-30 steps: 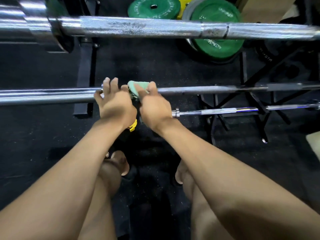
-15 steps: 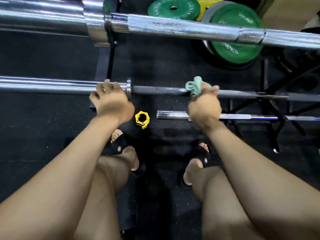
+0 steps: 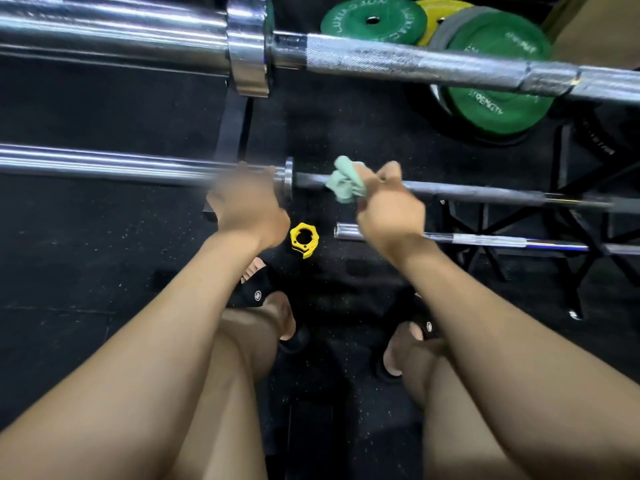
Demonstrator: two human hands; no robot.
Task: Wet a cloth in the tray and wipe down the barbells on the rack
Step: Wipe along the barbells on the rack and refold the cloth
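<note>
Three barbells lie across the view on a black rack. The middle barbell runs at hand height. My left hand grips its chrome sleeve just left of the collar; the hand is blurred. My right hand holds a bunched pale green cloth against the dark shaft just right of the collar. A thick upper barbell passes above. A thin lower barbell lies below the right hand. No tray is in view.
A yellow barbell clamp lies on the black rubber floor between my hands. Green weight plates and a yellow plate lean at the back right. Black rack legs stand at the right. My sandalled feet are below.
My right hand has slid the cloth back left along the shaft toward the collar. My left hand stays on the sleeve. The view has shifted slightly.
</note>
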